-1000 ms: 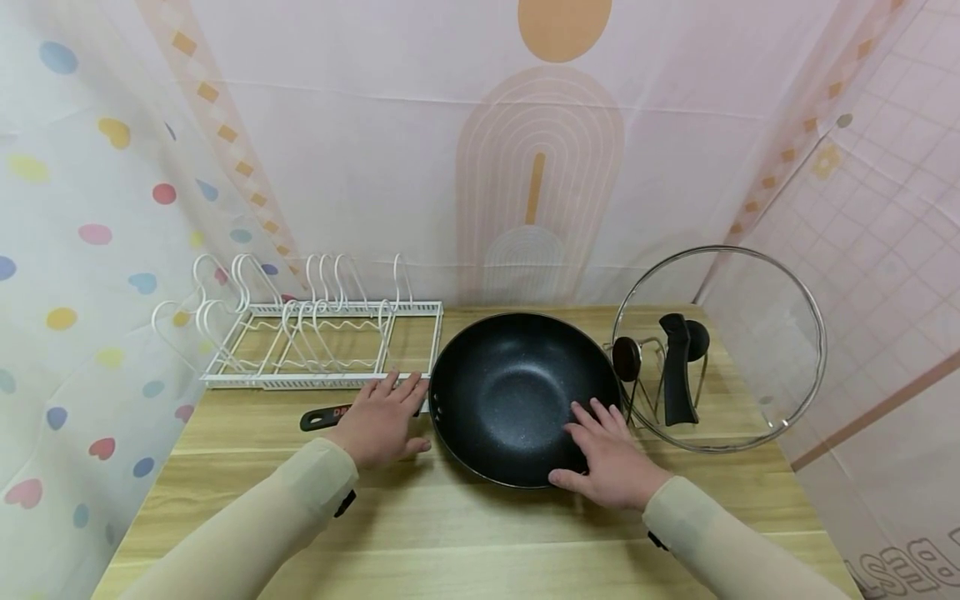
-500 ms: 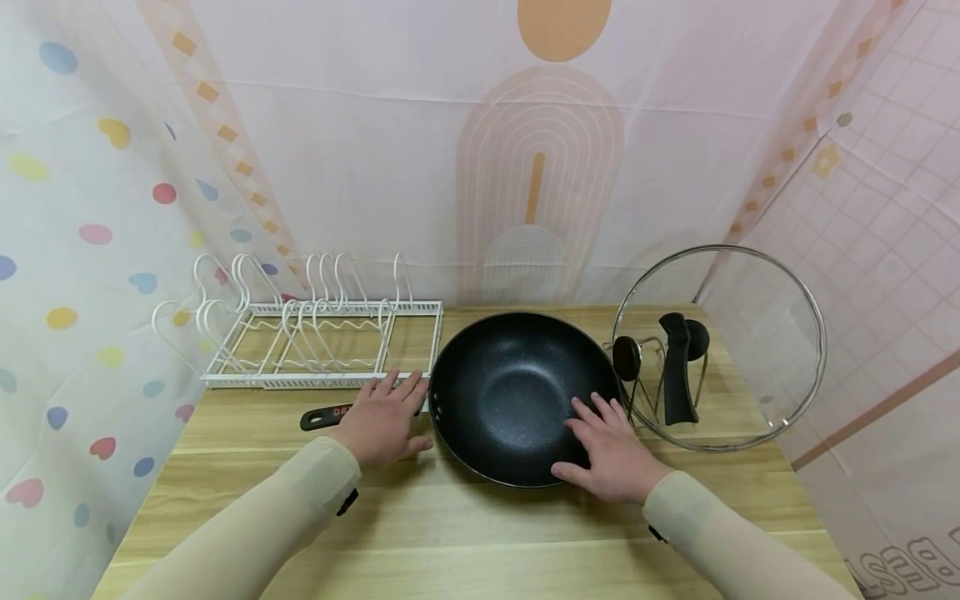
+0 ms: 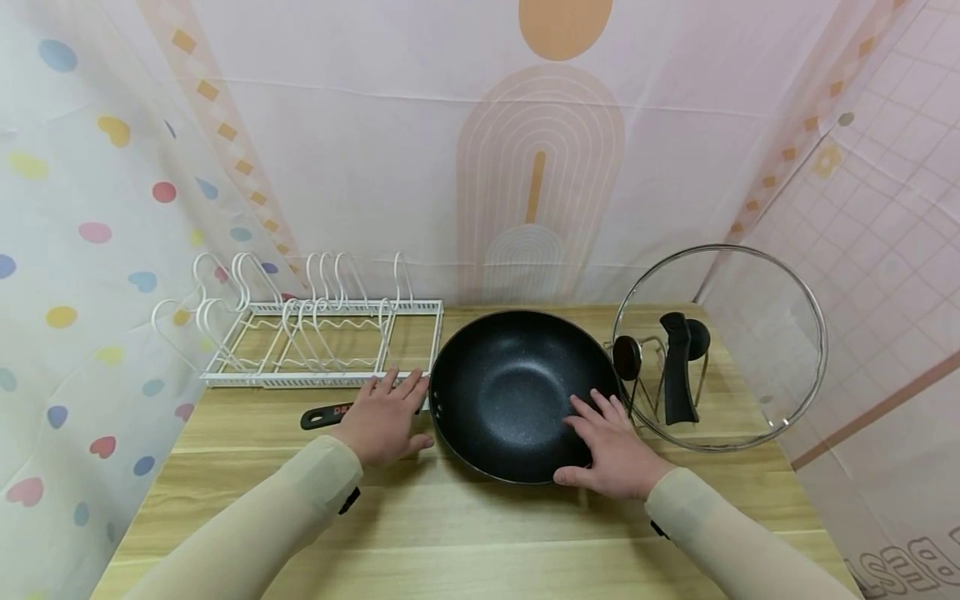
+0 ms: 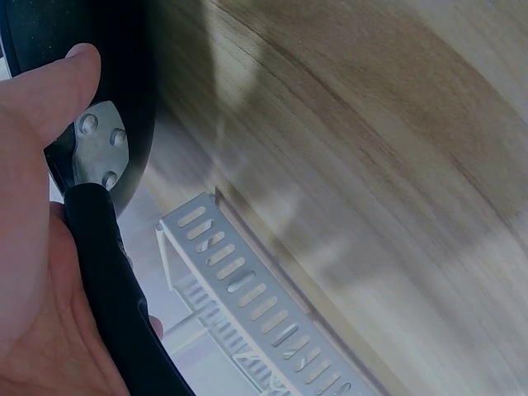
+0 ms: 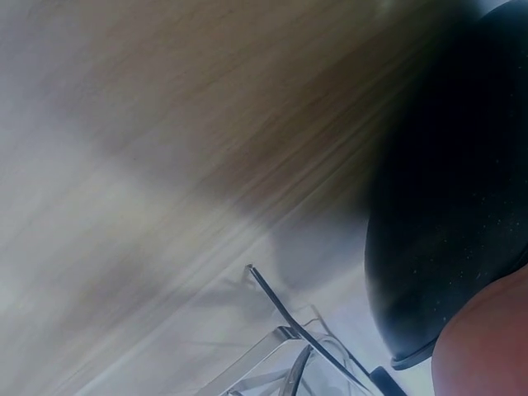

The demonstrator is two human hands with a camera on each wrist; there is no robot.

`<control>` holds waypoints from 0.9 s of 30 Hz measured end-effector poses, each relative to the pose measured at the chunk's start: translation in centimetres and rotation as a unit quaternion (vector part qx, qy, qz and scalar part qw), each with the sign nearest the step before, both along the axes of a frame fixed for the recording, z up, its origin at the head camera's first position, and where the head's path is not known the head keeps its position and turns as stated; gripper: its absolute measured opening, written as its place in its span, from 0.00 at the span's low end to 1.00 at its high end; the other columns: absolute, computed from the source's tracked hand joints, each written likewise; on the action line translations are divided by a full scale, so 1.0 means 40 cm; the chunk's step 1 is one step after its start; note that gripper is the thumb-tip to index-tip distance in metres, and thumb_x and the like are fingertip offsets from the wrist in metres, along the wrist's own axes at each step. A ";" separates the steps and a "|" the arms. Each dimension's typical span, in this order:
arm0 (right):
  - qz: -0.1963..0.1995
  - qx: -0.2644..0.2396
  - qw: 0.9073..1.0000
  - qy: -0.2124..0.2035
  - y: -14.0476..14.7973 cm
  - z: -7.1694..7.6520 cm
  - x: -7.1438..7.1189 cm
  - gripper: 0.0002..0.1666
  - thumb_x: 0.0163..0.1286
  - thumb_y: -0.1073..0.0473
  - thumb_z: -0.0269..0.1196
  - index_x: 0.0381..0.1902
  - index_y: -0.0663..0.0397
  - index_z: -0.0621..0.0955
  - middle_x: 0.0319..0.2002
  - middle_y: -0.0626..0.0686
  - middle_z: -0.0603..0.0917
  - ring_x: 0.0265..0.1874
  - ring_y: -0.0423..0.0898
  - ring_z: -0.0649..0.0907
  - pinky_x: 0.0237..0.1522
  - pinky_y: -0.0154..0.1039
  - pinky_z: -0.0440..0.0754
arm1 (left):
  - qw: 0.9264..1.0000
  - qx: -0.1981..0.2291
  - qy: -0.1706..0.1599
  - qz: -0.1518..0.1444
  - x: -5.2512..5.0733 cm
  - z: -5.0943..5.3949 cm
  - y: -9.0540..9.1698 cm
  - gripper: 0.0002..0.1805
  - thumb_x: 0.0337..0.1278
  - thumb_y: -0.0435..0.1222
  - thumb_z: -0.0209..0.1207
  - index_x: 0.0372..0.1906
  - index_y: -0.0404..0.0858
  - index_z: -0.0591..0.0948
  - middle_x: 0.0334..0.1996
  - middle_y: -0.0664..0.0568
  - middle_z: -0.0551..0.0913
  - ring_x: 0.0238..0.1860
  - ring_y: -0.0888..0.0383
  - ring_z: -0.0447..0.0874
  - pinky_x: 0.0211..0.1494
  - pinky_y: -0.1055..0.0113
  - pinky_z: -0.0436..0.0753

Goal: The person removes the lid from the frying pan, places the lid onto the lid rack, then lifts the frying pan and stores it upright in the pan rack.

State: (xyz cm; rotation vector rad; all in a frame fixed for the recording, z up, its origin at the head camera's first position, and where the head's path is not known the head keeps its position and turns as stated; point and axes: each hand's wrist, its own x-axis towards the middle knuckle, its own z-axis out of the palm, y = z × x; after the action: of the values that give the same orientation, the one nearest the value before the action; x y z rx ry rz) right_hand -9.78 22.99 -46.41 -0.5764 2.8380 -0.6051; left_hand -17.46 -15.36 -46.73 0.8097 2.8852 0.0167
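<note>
A black wok (image 3: 521, 400) sits at the middle of the wooden table, its inside facing up. Its black handle (image 3: 322, 417), with red lettering, points left and shows riveted to the side in the left wrist view. Over the handle lies my left hand (image 3: 381, 422), fingers straight and spread, hiding the handle's inner part. The handle (image 4: 115, 280) runs along the palm in the left wrist view. Above the wok's right side my right hand (image 3: 617, 454) has its fingers spread near the rim; whether they touch it I cannot tell.
Behind my left hand is a white wire rack (image 3: 322, 381) with upright loops. At the right, a metal stand (image 3: 654, 392) holds a large glass lid (image 3: 817, 342) with a black upright handle (image 3: 678, 375). Fabric backdrops line the table's back and sides.
Both hands stay nearly where they were. My right hand has shifted very slightly right and upward; the wok looks unmoved.
</note>
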 end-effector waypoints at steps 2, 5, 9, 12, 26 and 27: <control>-0.001 -0.004 1.000 0.003 0.000 -0.002 -0.002 0.46 0.66 0.34 0.71 0.69 0.60 0.78 0.81 0.65 0.63 0.83 0.71 0.51 0.80 0.72 0.42 | 1.000 0.000 0.000 0.000 -0.002 0.001 0.001 0.54 0.65 0.65 0.62 0.83 0.37 0.60 0.83 0.42 0.60 0.83 0.31 0.52 0.80 0.30 0.58; -0.003 -0.005 1.000 0.001 -0.001 0.000 -0.006 0.45 0.66 0.34 0.72 0.69 0.61 0.78 0.81 0.65 0.63 0.83 0.70 0.51 0.80 0.72 0.42 | 1.000 -0.003 0.002 0.002 -0.003 0.006 0.001 0.53 0.65 0.64 0.63 0.83 0.37 0.60 0.83 0.41 0.60 0.83 0.31 0.52 0.80 0.30 0.58; -0.005 0.002 1.000 0.002 0.001 -0.001 -0.013 0.45 0.67 0.34 0.71 0.69 0.60 0.78 0.82 0.65 0.62 0.83 0.71 0.50 0.80 0.73 0.42 | 1.000 -0.007 0.004 0.007 -0.005 0.011 0.003 0.53 0.65 0.64 0.63 0.83 0.36 0.61 0.83 0.41 0.60 0.83 0.30 0.53 0.80 0.30 0.58; -0.007 0.005 1.000 0.005 0.002 -0.005 -0.018 0.43 0.68 0.35 0.70 0.69 0.60 0.78 0.82 0.65 0.61 0.83 0.72 0.50 0.80 0.73 0.43 | 1.000 -0.008 0.007 0.009 -0.008 0.012 0.007 0.53 0.65 0.64 0.63 0.83 0.36 0.61 0.83 0.41 0.60 0.82 0.30 0.53 0.79 0.29 0.58; -0.026 -0.010 1.000 0.012 0.001 -0.007 -0.027 0.32 0.75 0.42 0.65 0.64 0.61 0.81 0.81 0.68 0.62 0.83 0.72 0.50 0.80 0.74 0.45 | 1.000 -0.015 0.015 0.020 -0.010 0.010 0.013 0.56 0.64 0.66 0.62 0.83 0.34 0.60 0.83 0.40 0.60 0.82 0.30 0.55 0.79 0.30 0.60; -0.029 -0.011 0.999 0.012 0.001 -0.008 -0.028 0.31 0.76 0.43 0.65 0.64 0.61 0.81 0.81 0.69 0.62 0.83 0.72 0.50 0.80 0.74 0.45 | 1.000 -0.014 0.013 0.021 -0.011 0.009 0.014 0.56 0.64 0.66 0.62 0.83 0.34 0.60 0.83 0.40 0.59 0.82 0.30 0.54 0.79 0.30 0.60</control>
State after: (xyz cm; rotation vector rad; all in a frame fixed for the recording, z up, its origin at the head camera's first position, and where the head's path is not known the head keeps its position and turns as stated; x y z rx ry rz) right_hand -10.89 23.02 -46.72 -0.5088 2.8838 -0.6442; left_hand -17.90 -14.80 -46.35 0.7498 2.9197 -0.0302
